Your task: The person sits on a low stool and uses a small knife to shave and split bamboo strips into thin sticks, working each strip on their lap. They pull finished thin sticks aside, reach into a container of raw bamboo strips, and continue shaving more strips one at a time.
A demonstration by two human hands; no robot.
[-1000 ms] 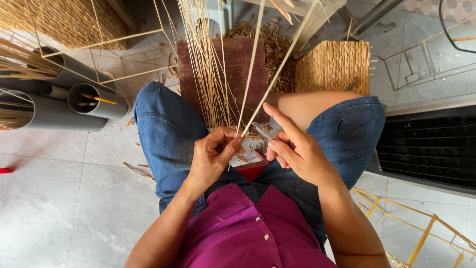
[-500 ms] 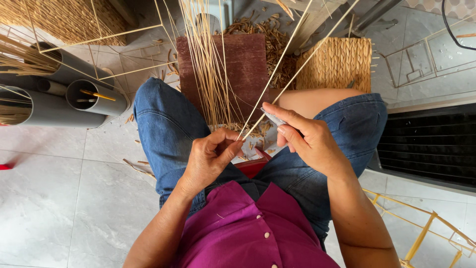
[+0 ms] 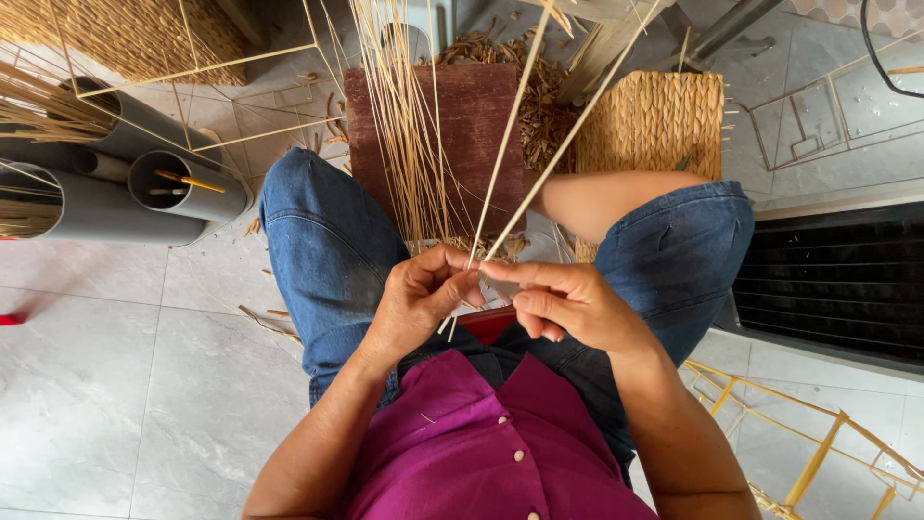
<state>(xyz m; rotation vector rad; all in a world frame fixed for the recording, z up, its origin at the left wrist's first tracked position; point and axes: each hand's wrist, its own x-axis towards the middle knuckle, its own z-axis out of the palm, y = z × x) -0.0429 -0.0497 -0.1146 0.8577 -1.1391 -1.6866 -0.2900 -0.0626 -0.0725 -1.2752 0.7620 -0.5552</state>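
Note:
I sit with denim-clad knees apart, hands meeting over my lap. My left hand (image 3: 422, 299) pinches the lower ends of two long pale reed strips (image 3: 525, 144) that rise up and to the right. My right hand (image 3: 563, 303) touches it fingertip to fingertip, holding the same strips with a small grey blade-like piece (image 3: 502, 286) between thumb and forefinger. A bundle of thin straw stalks (image 3: 404, 125) stands upright between my knees in front of a dark red board (image 3: 472, 125).
Grey plastic pipes (image 3: 144, 193) holding reeds lie at the left. A woven mat (image 3: 654, 120) sits beyond my right knee, a black grille (image 3: 837, 279) at the right, a yellow wire frame (image 3: 818, 453) bottom right, another wire frame (image 3: 183, 67) top left. Straw scraps litter the tiles.
Both hands have closed together at the strip ends; my right hand dropped slightly and its pointing forefinger curled in. The strips shifted a little.

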